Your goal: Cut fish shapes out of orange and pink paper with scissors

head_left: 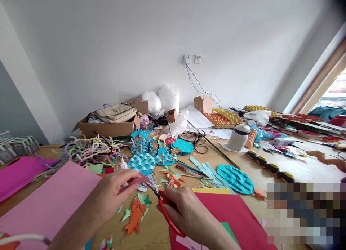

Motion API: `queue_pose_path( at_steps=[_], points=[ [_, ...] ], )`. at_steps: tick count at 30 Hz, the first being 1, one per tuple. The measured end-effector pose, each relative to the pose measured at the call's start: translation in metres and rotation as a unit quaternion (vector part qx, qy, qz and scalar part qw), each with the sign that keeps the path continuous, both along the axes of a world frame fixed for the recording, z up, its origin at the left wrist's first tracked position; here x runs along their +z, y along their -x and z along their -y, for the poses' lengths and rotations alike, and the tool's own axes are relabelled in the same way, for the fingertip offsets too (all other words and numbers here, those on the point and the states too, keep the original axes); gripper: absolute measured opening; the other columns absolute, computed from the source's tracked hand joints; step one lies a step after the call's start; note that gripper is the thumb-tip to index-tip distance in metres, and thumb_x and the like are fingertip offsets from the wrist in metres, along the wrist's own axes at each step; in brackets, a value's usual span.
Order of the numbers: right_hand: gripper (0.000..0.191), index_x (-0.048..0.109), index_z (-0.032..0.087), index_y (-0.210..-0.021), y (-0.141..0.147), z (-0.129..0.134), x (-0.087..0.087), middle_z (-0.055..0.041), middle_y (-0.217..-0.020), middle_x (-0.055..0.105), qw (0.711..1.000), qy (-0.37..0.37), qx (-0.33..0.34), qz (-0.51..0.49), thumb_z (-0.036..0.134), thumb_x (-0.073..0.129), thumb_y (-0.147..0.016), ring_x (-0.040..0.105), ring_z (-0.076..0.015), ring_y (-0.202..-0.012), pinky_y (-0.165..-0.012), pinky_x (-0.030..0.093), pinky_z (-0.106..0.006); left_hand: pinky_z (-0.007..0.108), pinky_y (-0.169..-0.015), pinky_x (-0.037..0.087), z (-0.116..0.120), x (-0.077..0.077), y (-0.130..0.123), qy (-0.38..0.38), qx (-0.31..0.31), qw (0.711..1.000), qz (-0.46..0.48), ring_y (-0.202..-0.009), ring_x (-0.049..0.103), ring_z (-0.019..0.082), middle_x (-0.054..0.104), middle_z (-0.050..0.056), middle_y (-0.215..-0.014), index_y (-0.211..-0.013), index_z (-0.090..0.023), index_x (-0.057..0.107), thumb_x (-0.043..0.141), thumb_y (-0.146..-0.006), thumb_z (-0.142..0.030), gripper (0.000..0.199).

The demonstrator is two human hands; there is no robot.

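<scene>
The left hand (115, 190) pinches a small pink paper piece (141, 180) near the orange paper fish (136, 217) while the right hand (186, 206) grips red-handled scissors (169, 219) beside it, where short snips and steadily turned paper should probably give the cleanest edge.

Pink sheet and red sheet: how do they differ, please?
The pink sheet is pale; the red sheet is deep-coloured. The pink sheet lies nearer the left hand, the red sheet nearer the right hand. Yellow paper shows beyond the red sheet's far edge, magenta paper beyond the pink sheet's left edge. Both lie flat.
</scene>
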State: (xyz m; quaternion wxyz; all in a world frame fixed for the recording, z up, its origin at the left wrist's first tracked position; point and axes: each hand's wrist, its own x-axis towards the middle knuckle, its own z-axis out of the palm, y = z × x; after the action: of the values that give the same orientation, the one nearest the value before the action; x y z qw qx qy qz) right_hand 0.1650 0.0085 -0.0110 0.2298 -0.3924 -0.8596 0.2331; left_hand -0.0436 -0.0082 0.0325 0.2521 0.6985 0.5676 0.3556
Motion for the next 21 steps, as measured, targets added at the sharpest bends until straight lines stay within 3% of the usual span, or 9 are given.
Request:
queue_pose_path(
  at_steps=[4, 10, 16, 21],
  points=[
    [0.023, 0.041, 0.018, -0.061, -0.002, 0.0, 0.002, 0.0054, -0.055, 0.039, 1.0, 0.017, 0.01, -0.01, 0.015, 0.049, -0.083, 0.029, -0.0081, -0.049, -0.047, 0.02, -0.023, 0.02, -0.051, 0.04, -0.001, 0.002, -0.011, 0.004, 0.003, 1.0, 0.028, -0.058, 0.055, 0.017, 0.064, 0.0, -0.059, -0.068, -0.024, 0.073, 0.058, -0.074, -0.033, 0.018],
    [0.027, 0.037, 0.019, -0.061, -0.006, -0.004, -0.001, 0.0064, -0.053, 0.036, 0.994, 0.086, 0.039, -0.051, 0.021, 0.047, -0.086, 0.028, -0.0079, -0.049, -0.044, 0.02, -0.021, 0.02, -0.051, 0.039, -0.008, -0.007, -0.01, 0.049, 0.01, 0.99, 0.129, -0.055, 0.05, 0.014, 0.061, -0.001, -0.06, -0.065, -0.02, 0.07, 0.059, -0.07, -0.031, 0.017],
    [0.033, 0.035, 0.019, -0.06, -0.004, -0.008, -0.004, 0.0068, -0.054, 0.034, 0.978, 0.156, 0.058, -0.122, 0.029, 0.046, -0.089, 0.029, -0.0079, -0.051, -0.044, 0.022, -0.02, 0.019, -0.048, 0.03, -0.01, -0.013, -0.015, 0.066, 0.025, 0.966, 0.248, -0.05, 0.038, 0.009, 0.048, -0.006, -0.053, -0.058, -0.018, 0.059, 0.062, -0.068, -0.031, 0.016],
    [0.029, 0.038, 0.019, -0.06, 0.001, -0.006, -0.002, 0.0072, -0.05, 0.033, 0.967, 0.201, 0.055, -0.149, 0.026, 0.045, -0.088, 0.032, -0.0076, -0.047, -0.043, 0.023, -0.019, 0.019, -0.054, 0.033, -0.009, -0.019, -0.02, 0.092, 0.018, 0.946, 0.312, -0.056, 0.044, 0.011, 0.053, -0.004, -0.058, -0.067, -0.017, 0.06, 0.062, -0.071, -0.035, 0.019]
  ],
)
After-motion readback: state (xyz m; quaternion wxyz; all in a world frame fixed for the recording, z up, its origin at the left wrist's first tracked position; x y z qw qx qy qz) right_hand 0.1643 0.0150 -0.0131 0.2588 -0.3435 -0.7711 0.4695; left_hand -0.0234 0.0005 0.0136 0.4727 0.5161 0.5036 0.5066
